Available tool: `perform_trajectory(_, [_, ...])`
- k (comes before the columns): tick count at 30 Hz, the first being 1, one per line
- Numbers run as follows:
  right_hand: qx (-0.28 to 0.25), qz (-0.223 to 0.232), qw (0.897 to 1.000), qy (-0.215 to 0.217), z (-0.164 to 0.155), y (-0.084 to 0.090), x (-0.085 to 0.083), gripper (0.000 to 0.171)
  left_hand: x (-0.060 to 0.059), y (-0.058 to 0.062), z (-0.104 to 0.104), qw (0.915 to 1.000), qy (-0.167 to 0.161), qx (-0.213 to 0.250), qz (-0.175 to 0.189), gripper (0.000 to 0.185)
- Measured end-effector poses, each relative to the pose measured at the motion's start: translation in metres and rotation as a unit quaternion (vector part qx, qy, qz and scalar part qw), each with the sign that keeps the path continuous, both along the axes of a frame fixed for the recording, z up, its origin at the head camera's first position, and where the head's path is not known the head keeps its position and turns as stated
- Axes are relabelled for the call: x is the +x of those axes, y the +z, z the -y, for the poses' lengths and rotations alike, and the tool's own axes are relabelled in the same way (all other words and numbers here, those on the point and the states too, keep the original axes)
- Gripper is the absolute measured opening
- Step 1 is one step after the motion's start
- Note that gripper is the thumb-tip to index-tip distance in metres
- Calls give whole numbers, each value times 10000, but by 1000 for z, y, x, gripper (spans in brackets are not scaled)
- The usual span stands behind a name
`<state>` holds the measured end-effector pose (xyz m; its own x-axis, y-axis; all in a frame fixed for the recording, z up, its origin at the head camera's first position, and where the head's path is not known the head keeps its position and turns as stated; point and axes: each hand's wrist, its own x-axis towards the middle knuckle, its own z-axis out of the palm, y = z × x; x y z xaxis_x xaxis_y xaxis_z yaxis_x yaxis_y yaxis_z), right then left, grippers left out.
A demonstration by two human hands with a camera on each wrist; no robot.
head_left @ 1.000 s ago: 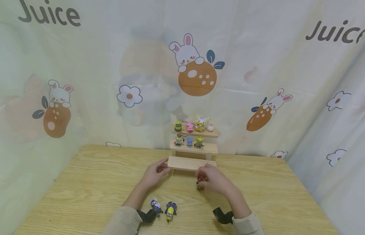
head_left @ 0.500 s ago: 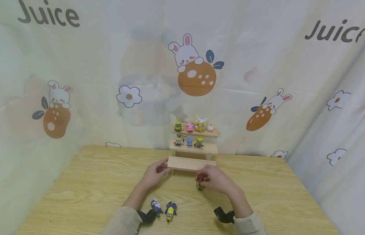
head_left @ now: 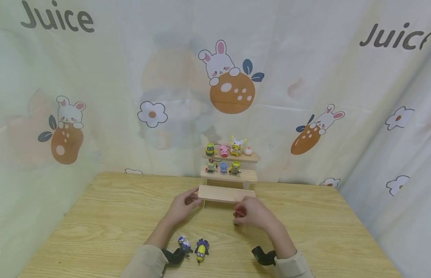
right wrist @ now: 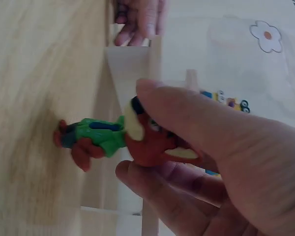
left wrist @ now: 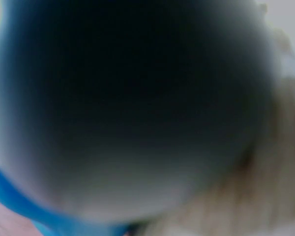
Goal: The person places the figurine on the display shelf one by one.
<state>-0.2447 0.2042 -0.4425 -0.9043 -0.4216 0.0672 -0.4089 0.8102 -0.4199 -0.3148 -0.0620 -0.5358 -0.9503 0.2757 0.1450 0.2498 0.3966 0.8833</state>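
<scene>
My right hand [head_left: 255,212] pinches a small fox figurine [right wrist: 145,137] by its red-brown head, between thumb and fingers. In the right wrist view its green-jacketed body points left, away from the palm. The hand is right at the front of the lowest step of a three-step wooden display stand [head_left: 225,194]. My left hand [head_left: 180,206] grips the left end of that step, thumb in front and fingers behind. A large dark blur fills most of the left wrist view and hides that hand.
Several small figurines, among them a pink pig [head_left: 224,150], stand on the upper two steps. A blue-and-white figurine [head_left: 184,246] and a yellow figurine with a dark cape [head_left: 201,251] lie on the wooden table [head_left: 132,200]. A printed curtain [head_left: 288,77] hangs behind.
The fox figurine has turned in my right hand's fingers: its green body showed below them half a second ago, and now mainly red shows. My left hand has stayed on the stand.
</scene>
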Motion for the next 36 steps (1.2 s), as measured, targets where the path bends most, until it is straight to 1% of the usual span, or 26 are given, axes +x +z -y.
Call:
perform_trajectory(1, [41,-26,10000,27,0,0,0,17,0,0,0,10000,3,3,9,55])
perform_trajectory(4, [59,-61,9999,63,1,-2,0,18,0,0,0,9999,-23,-42,-126,55])
perform_trajectory(6, [40,-25,10000,16,0,-2,0,18,0,0,0,9998,-27,-73,-187,55])
perform_trajectory(8, [-89,80,9999,-64,-1,-3,0,20,0,0,0,9997,-30,-102,-236,55])
perform_trajectory(13, [-386,337,9984,-250,-5,-2,-1,24,0,0,0,9998,-26,-83,-171,55])
perform_trajectory(19, [-330,355,9986,-196,-9,0,-2,22,0,0,1,9999,-20,-32,-155,55])
perform_trajectory(23, [-137,159,9996,-191,-7,0,-3,27,-1,0,2,9999,-14,16,-122,56])
perform_trajectory(25, [-14,-11,9996,-275,-5,-1,-3,28,-1,0,2,9999,-23,41,-100,56])
perform_trajectory(28, [148,-162,9987,-454,-3,-3,-3,25,-2,-1,3,9999,-57,68,-104,57])
perform_trajectory(32, [102,-163,9980,-599,-4,-2,-3,23,-2,-2,2,9999,-68,69,-86,57])
perform_trajectory(36, [-157,-161,9975,-663,-10,3,-5,24,-3,-3,1,9999,-98,51,-86,57])
